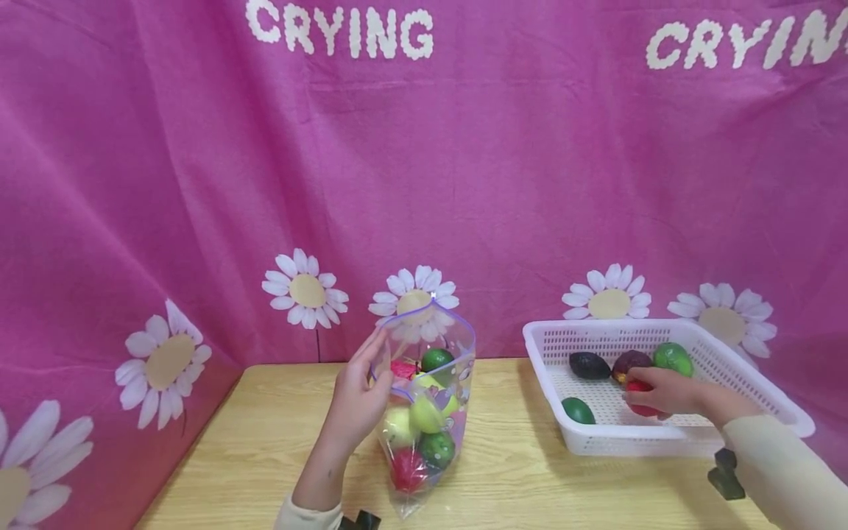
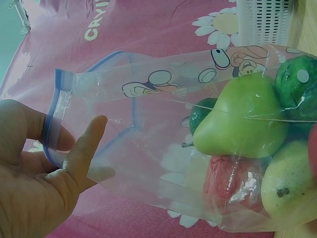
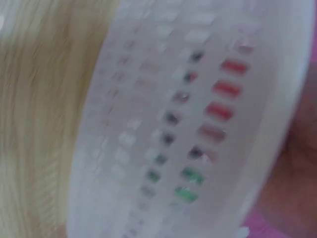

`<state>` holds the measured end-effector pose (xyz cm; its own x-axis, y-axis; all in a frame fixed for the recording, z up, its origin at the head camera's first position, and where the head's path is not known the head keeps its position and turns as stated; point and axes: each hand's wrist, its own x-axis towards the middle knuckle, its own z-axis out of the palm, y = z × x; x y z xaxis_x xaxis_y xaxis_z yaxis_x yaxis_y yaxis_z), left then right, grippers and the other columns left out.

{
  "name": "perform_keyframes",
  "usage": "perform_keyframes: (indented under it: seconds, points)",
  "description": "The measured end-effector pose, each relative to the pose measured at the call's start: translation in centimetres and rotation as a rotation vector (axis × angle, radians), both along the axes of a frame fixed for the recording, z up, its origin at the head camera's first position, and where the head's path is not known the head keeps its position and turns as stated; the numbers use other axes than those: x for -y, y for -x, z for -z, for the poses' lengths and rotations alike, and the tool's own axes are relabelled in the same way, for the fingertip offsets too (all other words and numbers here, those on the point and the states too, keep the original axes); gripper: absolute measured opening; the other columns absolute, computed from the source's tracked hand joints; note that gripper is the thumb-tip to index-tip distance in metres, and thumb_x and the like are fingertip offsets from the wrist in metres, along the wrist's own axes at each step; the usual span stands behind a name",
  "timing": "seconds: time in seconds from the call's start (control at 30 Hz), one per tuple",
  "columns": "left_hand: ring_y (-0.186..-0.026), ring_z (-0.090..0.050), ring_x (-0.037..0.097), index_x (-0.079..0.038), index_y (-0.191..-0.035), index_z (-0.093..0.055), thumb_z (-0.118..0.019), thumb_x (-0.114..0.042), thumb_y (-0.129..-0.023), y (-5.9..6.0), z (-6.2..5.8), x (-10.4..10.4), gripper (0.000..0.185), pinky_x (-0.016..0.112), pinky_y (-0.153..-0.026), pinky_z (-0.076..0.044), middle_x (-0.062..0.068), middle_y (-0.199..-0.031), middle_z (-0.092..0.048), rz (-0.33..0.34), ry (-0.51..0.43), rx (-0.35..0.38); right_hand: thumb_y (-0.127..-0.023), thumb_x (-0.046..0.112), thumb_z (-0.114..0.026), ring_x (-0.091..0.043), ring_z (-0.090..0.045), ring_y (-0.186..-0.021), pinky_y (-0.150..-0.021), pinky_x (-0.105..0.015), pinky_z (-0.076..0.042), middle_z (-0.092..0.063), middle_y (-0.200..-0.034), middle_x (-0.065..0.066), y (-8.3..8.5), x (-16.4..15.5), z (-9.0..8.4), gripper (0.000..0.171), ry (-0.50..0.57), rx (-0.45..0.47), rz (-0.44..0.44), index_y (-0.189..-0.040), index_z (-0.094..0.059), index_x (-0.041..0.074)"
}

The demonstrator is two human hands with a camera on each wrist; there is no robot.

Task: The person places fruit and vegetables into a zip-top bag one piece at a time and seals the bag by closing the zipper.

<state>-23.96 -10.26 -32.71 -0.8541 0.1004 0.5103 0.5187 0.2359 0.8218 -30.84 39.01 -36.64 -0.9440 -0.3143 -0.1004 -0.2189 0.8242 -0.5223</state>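
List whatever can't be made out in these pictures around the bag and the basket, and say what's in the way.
- Red fruit in the white basket, head view: mostly covered by the right hand; its kind is unclear.
- Right wrist view: motion blur; only the basket wall shows, and the grip on the fruit is hidden.
- Zip bag, left wrist view: its bottom is cut off by the frame edge.
- Left hand, head view: fingertips behind the bag's rim.

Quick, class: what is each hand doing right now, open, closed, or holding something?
Left hand: pinches the rim of the clear bag, holding it upright.
Right hand: grips a red fruit inside the white basket.
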Motion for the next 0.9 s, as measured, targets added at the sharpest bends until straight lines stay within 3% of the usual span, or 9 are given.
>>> perform_keyframes:
  seconds: [0.17, 0.27, 0.3, 0.47, 0.6, 0.73, 0.83, 0.9]
  points:
    - [-0.147, -0.035, 0.035, 0.007, -0.15, -0.041, -0.05, 0.01, -0.092, 0.1, -0.1, 0.1, 0.059, 0.013, -0.063, -0.048, 0.018, -0.163, -0.031, -0.012, 0.012, -0.012, -0.089, 0.023, -0.078, -0.019, -0.059, -0.088, -0.068, -0.029, -0.056, -0.064, -0.1, -0.005, -0.1, 2.8, -1.3, 0.037, 0.024, -0.218, -0.116, -0.115, -0.063, 0.001]
    - [-0.147, -0.035, 0.035, 0.008, -0.15, -0.04, -0.05, 0.01, -0.091, 0.0, -0.1, 0.1, 0.06, 0.014, -0.059, -0.047, 0.018, -0.163, -0.031, -0.009, 0.005, -0.005, -0.083, 0.023, -0.085, -0.018, -0.061, -0.092, -0.073, -0.027, -0.056, -0.067, -0.103, -0.005, -0.3, 4.8, -2.3, 0.043, 0.021, -0.353, -0.172, -0.115, -0.063, 0.003]
    - [-0.147, -0.035, 0.035, 0.008, -0.15, -0.04, -0.05, 0.011, -0.091, 0.0, -0.1, 0.0, 0.06, 0.015, -0.056, -0.046, 0.018, -0.163, -0.031, -0.006, 0.002, -0.001, -0.082, 0.022, -0.086, -0.019, -0.062, -0.094, -0.074, -0.027, -0.056, -0.067, -0.104, -0.005, -0.5, 5.5, -2.7, 0.045, 0.03, -0.384, -0.183, -0.115, -0.063, 0.003]
    - [-0.147, -0.034, 0.033, 0.009, -0.15, -0.039, -0.049, 0.011, -0.091, 0.0, -0.1, 0.0, 0.061, 0.013, -0.065, -0.049, 0.018, -0.163, -0.031, -0.004, -0.005, 0.0, -0.077, 0.009, -0.088, -0.023, -0.063, -0.096, -0.077, -0.029, -0.059, -0.067, -0.105, -0.008, -1.3, 9.8, -5.0, 0.051, 0.114, -0.495, -0.22, -0.117, -0.058, 0.001]
    - [-0.142, -0.042, 0.035, 0.008, -0.151, -0.039, -0.049, 0.011, -0.09, 0.2, -0.1, 0.0, 0.062, 0.015, -0.054, -0.045, 0.017, -0.164, -0.03, -0.003, -0.017, 0.006, -0.073, -0.002, -0.087, -0.023, -0.065, -0.096, -0.079, -0.031, -0.06, -0.068, -0.106, -0.008, -1.5, 13.5, -6.9, 0.053, 0.155, -0.639, -0.263, -0.116, -0.059, 0.0]
    - [-0.134, -0.048, 0.035, 0.008, -0.151, -0.038, -0.048, 0.011, -0.091, 0.3, 0.0, -0.1, 0.062, 0.016, -0.046, -0.041, 0.017, -0.164, -0.03, 0.01, -0.03, 0.02, -0.071, -0.008, -0.086, -0.021, -0.065, -0.101, -0.086, -0.036, -0.059, -0.067, -0.113, -0.007, -1.8, 16.8, -8.8, 0.057, 0.182, -0.783, -0.322, -0.122, -0.063, 0.003]
    - [-0.119, -0.058, 0.027, 0.007, -0.151, -0.039, -0.049, 0.011, -0.09, 0.2, 0.1, -0.2, 0.062, 0.016, -0.046, -0.041, 0.016, -0.163, -0.031, 0.006, -0.02, 0.018, -0.074, -0.007, -0.084, -0.019, -0.063, -0.106, -0.089, -0.034, -0.058, -0.065, -0.119, -0.006, -2.2, 19.0, -9.9, 0.063, 0.216, -0.827, -0.36, -0.132, -0.063, 0.006]
    - [-0.09, -0.063, 0.017, 0.006, -0.151, -0.039, -0.049, 0.011, -0.09, 0.2, 0.1, -0.3, 0.063, 0.015, -0.046, -0.039, 0.016, -0.163, -0.031, 0.004, -0.009, 0.019, -0.076, -0.005, -0.083, -0.018, -0.063, -0.105, -0.087, -0.031, -0.058, -0.065, -0.121, -0.007, -2.3, 20.4, -10.5, 0.067, 0.252, -0.831, -0.372, -0.138, -0.06, 0.007]
